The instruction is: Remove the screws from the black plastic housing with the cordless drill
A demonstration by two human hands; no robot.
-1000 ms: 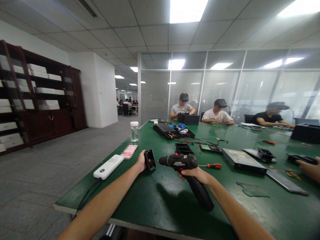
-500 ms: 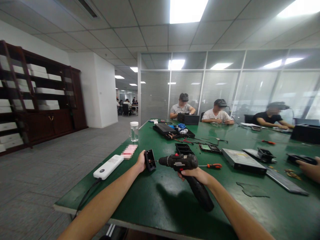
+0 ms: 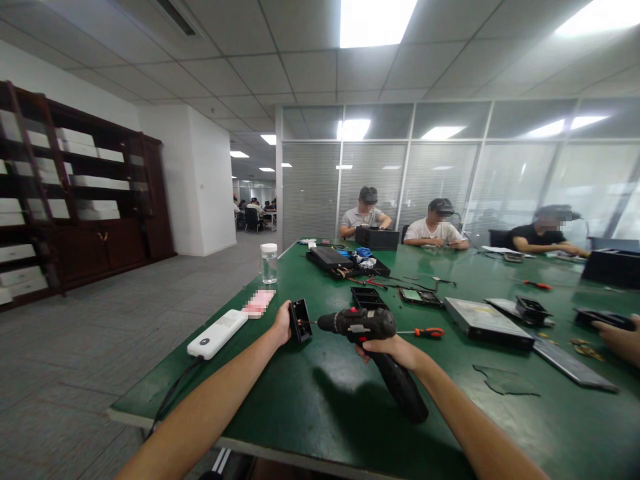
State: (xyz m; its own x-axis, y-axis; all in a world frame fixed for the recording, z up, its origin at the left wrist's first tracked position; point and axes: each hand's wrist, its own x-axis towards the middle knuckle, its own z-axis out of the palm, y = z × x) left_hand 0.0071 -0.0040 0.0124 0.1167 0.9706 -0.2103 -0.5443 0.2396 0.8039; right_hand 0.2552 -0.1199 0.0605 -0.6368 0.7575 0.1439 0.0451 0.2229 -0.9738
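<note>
My left hand [image 3: 283,323] grips a small black open-sided box [image 3: 301,323] by its left edge and holds it upright on edge, its hollow face turned to the right. Small copper-coloured parts show inside it. Around the grip of a black cordless drill [image 3: 357,324] my right hand [image 3: 387,349] is closed, with the drill lying sideways over the table. The drill's thin bit points left into the box; whether its tip touches anything inside is too small to tell. Behind the drill lies a screwdriver [image 3: 429,333] with an orange and black handle.
On the green table [image 3: 280,413] a white power bank-like device [image 3: 217,335] with a cable and a lidded bottle [image 3: 269,264] stand left. A flat metal drive [image 3: 487,323] and glass-like shard [image 3: 505,380] lie right. Another person's hand [image 3: 620,337] is at the right edge; several people sit opposite.
My hands, the black box and the drill look almost unmoved. Across the table at the right, a co-worker's hands have shifted slightly.
</note>
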